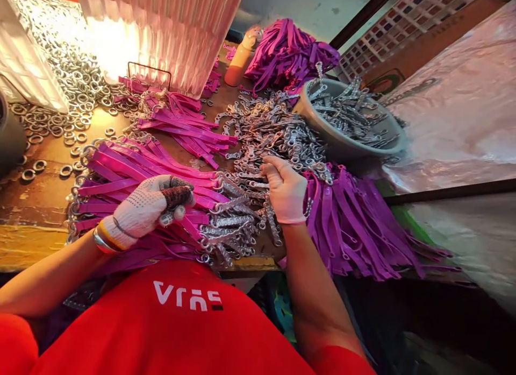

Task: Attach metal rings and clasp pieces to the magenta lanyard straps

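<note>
My left hand [151, 203], in a dotted knit glove with dark, worn fingertips, is curled closed above a row of magenta straps [121, 165]. Whatever lies inside its fingers is hidden. Those straps have metal rings at their left ends and short metal chains [231, 221] at their right ends. My right hand [285, 189], in a thin white glove, has its fingers bent together at the near edge of a heap of loose metal chains [278, 130]. I cannot make out what its fingertips hold.
Purple straps [346, 219] drape over the table edge at right. A grey basin [314, 114] of chains stands behind them. Farther back are a bottle [239, 63] and a purple strap bundle [286, 52]. Loose rings [83, 100] lie left, by a ribbed translucent panel [161, 30].
</note>
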{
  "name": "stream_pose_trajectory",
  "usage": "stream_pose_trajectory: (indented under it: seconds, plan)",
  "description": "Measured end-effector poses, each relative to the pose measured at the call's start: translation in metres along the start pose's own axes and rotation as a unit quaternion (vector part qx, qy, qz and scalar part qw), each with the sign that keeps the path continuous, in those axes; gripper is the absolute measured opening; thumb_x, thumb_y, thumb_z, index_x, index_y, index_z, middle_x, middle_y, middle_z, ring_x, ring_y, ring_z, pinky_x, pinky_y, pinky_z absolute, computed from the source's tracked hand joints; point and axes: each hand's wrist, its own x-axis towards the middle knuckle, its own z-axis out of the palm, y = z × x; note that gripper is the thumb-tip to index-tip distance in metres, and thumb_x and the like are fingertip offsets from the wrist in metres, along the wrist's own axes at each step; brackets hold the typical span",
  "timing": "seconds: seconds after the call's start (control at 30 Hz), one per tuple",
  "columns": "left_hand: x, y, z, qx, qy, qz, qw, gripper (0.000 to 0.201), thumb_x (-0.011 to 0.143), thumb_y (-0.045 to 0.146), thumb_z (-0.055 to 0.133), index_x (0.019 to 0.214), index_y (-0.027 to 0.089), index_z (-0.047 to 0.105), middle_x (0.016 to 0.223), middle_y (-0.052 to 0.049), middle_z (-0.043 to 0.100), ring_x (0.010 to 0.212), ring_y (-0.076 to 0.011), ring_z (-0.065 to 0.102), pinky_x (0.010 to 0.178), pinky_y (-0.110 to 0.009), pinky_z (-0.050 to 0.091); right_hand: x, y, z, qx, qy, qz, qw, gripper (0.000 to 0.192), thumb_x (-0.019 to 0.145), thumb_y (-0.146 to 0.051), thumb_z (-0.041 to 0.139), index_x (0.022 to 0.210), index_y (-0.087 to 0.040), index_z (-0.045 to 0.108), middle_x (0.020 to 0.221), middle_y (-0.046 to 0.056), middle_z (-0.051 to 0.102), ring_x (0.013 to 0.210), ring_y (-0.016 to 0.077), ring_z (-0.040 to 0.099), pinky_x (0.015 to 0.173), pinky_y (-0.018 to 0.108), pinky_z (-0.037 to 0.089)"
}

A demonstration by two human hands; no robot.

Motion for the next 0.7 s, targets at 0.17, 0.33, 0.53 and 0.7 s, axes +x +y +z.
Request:
stream_pose_trajectory:
  seconds: [0.17, 0.33, 0.53, 0.7]
  plan:
    - [-0.003, 0.003, 0.010, 0.127, 0.010, 0.032, 0.991, 0.032, 0.092, 0.043, 0.063, 0.078, 0.014, 0.062, 0.050, 0.001, 0.056, 0.039, -0.0057, 0.041, 0.035, -0.015, 0.028, -0.036, -0.094, -0.020, 0.143, -0.151, -0.116, 0.971, 0.028, 0.100, -0.040, 0.054, 0.117, -0.023, 0.070, 0.113, 0.005, 0.074, 0.102, 0.0199, 0.068, 0.092, 0.033, 0.052]
    - [-0.011, 0.006, 0.019, 0.173, 0.018, 0.078, 0.982, 0.023, 0.089, 0.033, 0.063, 0.075, 0.016, 0.056, 0.053, 0.003, 0.055, 0.043, -0.0060, 0.044, 0.038, -0.014, 0.032, -0.050, -0.136, -0.017, 0.113, -0.229, -0.176, 0.951, 0.027, 0.103, -0.033, 0.048, 0.120, -0.020, 0.064, 0.110, 0.007, 0.072, 0.102, 0.0189, 0.065, 0.088, 0.029, 0.050]
    - [-0.011, 0.011, 0.030, 0.002, -0.001, 0.010, 1.000, 0.016, 0.084, 0.025, 0.060, 0.075, 0.018, 0.048, 0.056, 0.005, 0.047, 0.041, -0.0049, 0.038, 0.037, -0.013, 0.030, -0.056, -0.142, -0.004, -0.011, -0.124, -0.211, 0.969, 0.032, 0.098, -0.030, 0.046, 0.072, -0.020, 0.061, 0.065, 0.001, 0.063, 0.061, 0.0137, 0.055, 0.061, 0.025, 0.037]
    - [0.019, 0.030, 0.024, 0.044, -0.070, -0.007, 0.997, 0.008, 0.079, 0.025, 0.059, 0.077, 0.018, 0.055, 0.058, 0.002, 0.048, 0.041, -0.0066, 0.036, 0.037, -0.017, 0.026, -0.062, -0.129, 0.002, -0.005, -0.071, -0.166, 0.984, 0.031, 0.100, -0.036, 0.046, 0.079, -0.020, 0.062, 0.067, 0.000, 0.064, 0.059, 0.0134, 0.055, 0.059, 0.025, 0.036]
